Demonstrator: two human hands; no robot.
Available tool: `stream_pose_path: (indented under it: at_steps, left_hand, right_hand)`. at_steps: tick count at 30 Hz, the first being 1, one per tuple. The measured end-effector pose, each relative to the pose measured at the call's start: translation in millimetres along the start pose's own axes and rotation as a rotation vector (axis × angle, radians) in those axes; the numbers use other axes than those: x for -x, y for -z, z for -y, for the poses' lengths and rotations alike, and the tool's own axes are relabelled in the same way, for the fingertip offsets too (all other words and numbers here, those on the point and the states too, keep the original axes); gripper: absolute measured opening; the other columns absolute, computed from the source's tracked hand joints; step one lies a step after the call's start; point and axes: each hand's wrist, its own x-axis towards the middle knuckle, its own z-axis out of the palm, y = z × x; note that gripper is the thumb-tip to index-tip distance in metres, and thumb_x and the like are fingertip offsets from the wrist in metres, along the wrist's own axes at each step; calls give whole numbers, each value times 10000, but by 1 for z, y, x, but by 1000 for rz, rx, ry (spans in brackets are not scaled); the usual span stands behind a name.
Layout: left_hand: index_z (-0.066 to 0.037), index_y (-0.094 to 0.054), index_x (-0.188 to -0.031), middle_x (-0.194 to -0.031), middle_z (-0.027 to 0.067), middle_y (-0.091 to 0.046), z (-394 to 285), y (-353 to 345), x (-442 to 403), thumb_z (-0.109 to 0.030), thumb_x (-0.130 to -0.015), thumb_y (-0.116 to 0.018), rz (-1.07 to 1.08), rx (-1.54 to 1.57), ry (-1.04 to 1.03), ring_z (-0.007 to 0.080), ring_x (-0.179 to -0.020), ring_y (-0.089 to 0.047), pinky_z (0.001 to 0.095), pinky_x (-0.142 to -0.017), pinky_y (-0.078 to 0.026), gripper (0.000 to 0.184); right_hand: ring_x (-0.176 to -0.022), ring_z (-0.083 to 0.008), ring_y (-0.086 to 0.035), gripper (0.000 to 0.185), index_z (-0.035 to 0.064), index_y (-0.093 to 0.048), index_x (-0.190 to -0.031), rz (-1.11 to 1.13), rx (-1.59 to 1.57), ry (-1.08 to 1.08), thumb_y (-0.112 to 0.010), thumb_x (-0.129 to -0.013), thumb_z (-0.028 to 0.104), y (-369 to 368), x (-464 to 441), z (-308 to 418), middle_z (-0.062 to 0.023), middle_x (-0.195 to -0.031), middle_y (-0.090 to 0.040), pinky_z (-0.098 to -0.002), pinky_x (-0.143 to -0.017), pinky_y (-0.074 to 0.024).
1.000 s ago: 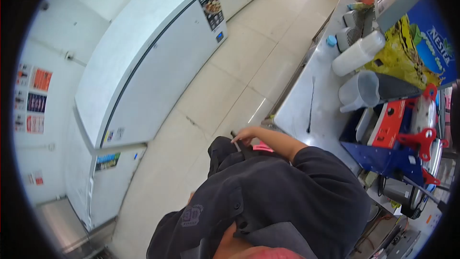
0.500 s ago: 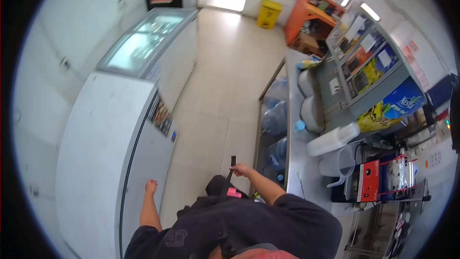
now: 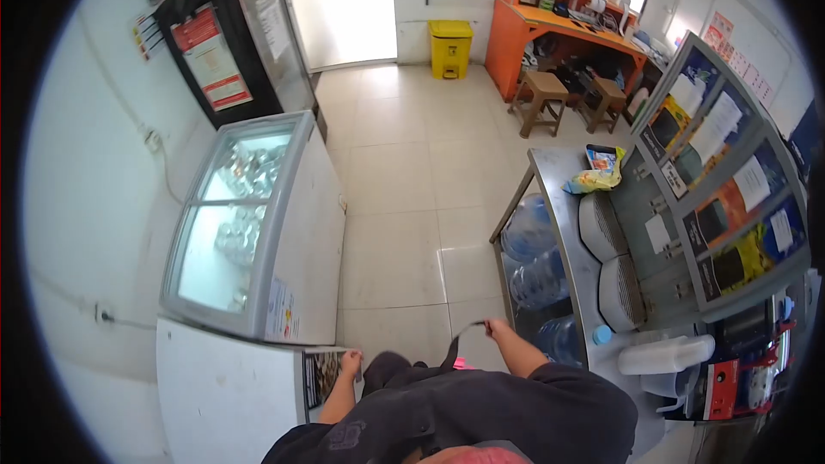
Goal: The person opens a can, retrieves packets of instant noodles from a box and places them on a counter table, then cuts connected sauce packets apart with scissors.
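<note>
Black strap [image 3: 452, 351] is clamped in right fingers [image 3: 491, 325], left fingers [image 3: 353, 355] cannot be judged, and dispenser labels [image 3: 752, 184] look illegible.

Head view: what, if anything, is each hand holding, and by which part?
The right hand holds a flat dark strap by its far end; nothing shows in the left hand.

Freezer [image 3: 223, 391] left, display freezer [image 3: 302, 241] beyond it. Desk [image 3: 557, 187] right: jugs [image 3: 537, 282] underneath, bag [image 3: 595, 175] on its far end, cup stack [image 3: 663, 356] nearer. Strap [image 3: 455, 347] in right grip [image 3: 496, 327], between freezer and desk. Bin [image 3: 450, 50] far ahead, right of doorway [image 3: 345, 9].
</note>
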Motion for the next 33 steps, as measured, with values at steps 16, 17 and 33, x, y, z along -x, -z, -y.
stream_pose_path:
  at_steps: [16, 17, 33]
  left_hand:
    - [5, -555, -968, -865, 127, -622, -485, -38, -493, -258, -848, -523, 2, -355, -561, 234, -774, -587, 354, -694, -464, 291]
    - [25, -507, -1102, -1033, 158, -588, -581, -72, -499, -257, -880, -488, 35, -221, -673, 243, -944, -566, 341, -821, -441, 360]
    - [31, -437, -1177, -1194, 119, -481, -1240, -333, -213, -139, -914, -365, 651, 923, -3036, 207, -1092, -465, 337, -970, -327, 321]
  right_hand:
    - [-570, -136, -558, 243, 64, -539, -1075, 99, -315, 510, -463, -857, 141, -191, -45, 435, -58, -694, -590, -268, -540, -491]
    - [-567, -133, -554, 244, 53, -530, -1081, 97, -382, 668, -467, -864, 145, -186, -42, 468, -57, -691, -584, -257, -528, -483]
    - [-956, -199, -518, 344, 44, -467, -1094, -714, 172, 3287, -419, -878, 308, -77, 226, 964, -123, -1055, -527, -325, -876, -385]
